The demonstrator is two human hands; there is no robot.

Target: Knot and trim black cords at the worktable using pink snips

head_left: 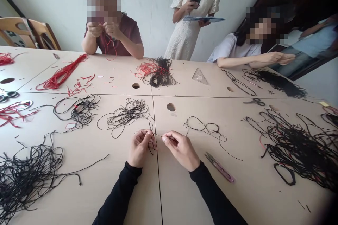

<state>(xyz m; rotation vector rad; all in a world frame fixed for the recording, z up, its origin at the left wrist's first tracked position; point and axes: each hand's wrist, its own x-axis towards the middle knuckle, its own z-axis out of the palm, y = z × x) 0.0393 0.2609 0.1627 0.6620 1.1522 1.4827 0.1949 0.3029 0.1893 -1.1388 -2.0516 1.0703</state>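
Observation:
My left hand (142, 147) pinches a thin black cord (151, 147), whose short ends stick out above and below the fingers. A strand of it runs across to my right hand (181, 147), where thumb and forefinger are closed on it. Both hands are just above the table, over the seam between two tabletops. Right of my right hand lies a loosely looped black cord (203, 126), and nearer me a pair of thread snips (220, 168) with purple handles. A loose coil of black cord (129, 114) rests beyond my left hand.
Tangled black cords (23, 175) spread at the near left, and another heap (301, 144) at the right. Farther back lie red cords (63, 74), a bundled black hank (160, 72), a clear triangle ruler (200, 76) and scissors (255, 102). Several people are across the table.

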